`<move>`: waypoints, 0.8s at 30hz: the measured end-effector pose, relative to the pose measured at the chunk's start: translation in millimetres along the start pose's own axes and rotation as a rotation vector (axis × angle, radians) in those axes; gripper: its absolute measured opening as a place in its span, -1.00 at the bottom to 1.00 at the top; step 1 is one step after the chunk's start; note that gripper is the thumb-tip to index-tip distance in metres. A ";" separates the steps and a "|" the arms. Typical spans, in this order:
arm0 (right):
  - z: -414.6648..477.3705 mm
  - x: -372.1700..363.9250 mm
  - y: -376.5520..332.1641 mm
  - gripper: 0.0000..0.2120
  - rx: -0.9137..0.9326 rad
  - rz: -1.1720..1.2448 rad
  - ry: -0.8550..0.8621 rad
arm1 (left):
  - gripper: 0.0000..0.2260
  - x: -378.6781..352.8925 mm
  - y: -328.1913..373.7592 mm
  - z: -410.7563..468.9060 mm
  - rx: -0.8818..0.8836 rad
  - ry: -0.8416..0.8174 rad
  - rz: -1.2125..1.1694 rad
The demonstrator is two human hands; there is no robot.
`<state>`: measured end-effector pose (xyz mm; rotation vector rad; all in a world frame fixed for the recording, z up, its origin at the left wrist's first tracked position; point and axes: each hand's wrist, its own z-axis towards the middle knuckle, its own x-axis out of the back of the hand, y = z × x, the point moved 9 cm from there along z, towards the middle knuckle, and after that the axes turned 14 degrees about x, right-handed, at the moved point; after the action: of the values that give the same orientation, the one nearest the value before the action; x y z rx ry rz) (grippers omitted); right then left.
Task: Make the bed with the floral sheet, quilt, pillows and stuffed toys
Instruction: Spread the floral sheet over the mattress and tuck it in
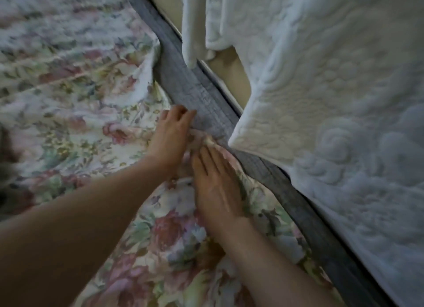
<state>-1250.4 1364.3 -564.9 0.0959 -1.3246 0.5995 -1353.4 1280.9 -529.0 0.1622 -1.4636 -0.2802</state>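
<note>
Hem axis: floral sheet [91, 114] runs 11–5 o'clock along mattress edge [197, 93].
Left hand [172, 137]: pinches hem at its 3 o'clock.
Right hand [218, 187]: flat, pressing sheet.

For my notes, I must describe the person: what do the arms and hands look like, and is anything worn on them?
The left forearm and right forearm are bare; no sleeve shows. The left hand and right hand wear no gloves, and no ring, watch or bracelet is visible.
</note>
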 end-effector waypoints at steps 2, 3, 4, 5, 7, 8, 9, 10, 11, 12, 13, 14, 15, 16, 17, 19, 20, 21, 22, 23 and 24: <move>-5.6 -21.8 2.3 -0.51 0.060 0.022 -0.061 | -0.60 -10.4 -23.5 29.0 0.128 -0.170 0.176; -11.6 -26.3 3.8 -0.51 0.070 0.033 -0.058 | -0.66 -14.6 -29.9 38.8 0.162 -0.242 0.261; -16.5 -27.8 4.9 -0.50 0.076 0.051 -0.050 | -0.72 -16.3 -32.7 46.8 0.175 -0.287 0.298; -18.4 -28.1 5.5 -0.50 0.079 0.058 -0.050 | -0.75 -17.8 -33.4 54.3 0.178 -0.315 0.321; -13.7 -23.7 3.6 -0.50 0.091 0.067 -0.028 | -0.79 -17.7 -32.7 62.7 0.128 -0.363 0.411; -11.3 -22.5 3.3 -0.50 0.102 0.074 -0.019 | -0.80 -18.1 -30.6 65.9 0.082 -0.369 0.494; -10.4 -20.2 0.7 -0.50 0.106 0.089 -0.012 | -0.80 -12.7 -30.1 67.8 0.051 -0.351 0.558; -7.9 -20.2 4.8 -0.50 0.102 0.100 -0.011 | -0.81 -6.7 -19.9 76.1 0.008 -0.301 0.545; -8.8 -20.5 3.4 -0.50 0.100 0.105 -0.014 | -0.82 3.8 -9.4 77.9 -0.053 -0.203 0.474; -10.7 -21.0 1.8 -0.50 0.099 0.106 -0.022 | -0.83 12.9 0.5 77.6 -0.113 -0.088 0.372; -10.9 -22.0 3.5 -0.50 0.085 0.109 -0.036 | -0.82 19.9 7.1 77.1 -0.159 0.004 0.270; -11.1 -23.6 6.1 -0.50 0.066 0.101 -0.049 | -0.79 17.8 10.1 76.3 -0.188 0.030 0.210; -10.3 -25.0 7.3 -0.50 0.050 0.088 -0.055 | -0.77 5.1 5.0 75.0 -0.194 0.001 0.194; -10.3 -26.9 6.0 -0.50 0.042 0.082 -0.065 | -0.74 -10.5 -3.9 71.2 -0.163 -0.057 0.192; -10.0 -26.3 8.4 -0.50 0.032 0.084 -0.063 | -0.70 -25.7 -10.6 71.5 -0.124 -0.126 0.177; -11.1 -25.4 10.2 -0.50 0.024 0.085 -0.051 | -0.60 -31.5 -21.5 76.9 -0.011 -0.162 0.062; -11.1 -26.2 10.2 -0.50 0.025 0.082 -0.052 | -0.54 -25.9 -29.0 83.2 0.056 -0.126 0.031; -12.2 -28.1 10.1 -0.50 0.022 0.083 -0.064 | -0.49 -22.1 -37.8 90.1 0.098 -0.095 0.036; -12.8 -28.6 10.3 -0.50 0.014 0.089 -0.073 | -0.45 -20.9 -44.9 98.1 0.105 -0.082 0.077; -12.2 -28.4 11.4 -0.51 0.007 0.096 -0.082 | -0.45 -21.8 -48.6 105.5 0.088 -0.099 0.137; -11.8 -28.3 11.0 -0.51 0.006 0.101 -0.084 | -0.50 -25.3 -50.0 109.7 0.062 -0.131 0.187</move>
<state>-1248.4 1368.3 -597.2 0.0601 -1.4149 0.6912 -1468.9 1247.1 -555.6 0.0575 -1.6062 -0.0947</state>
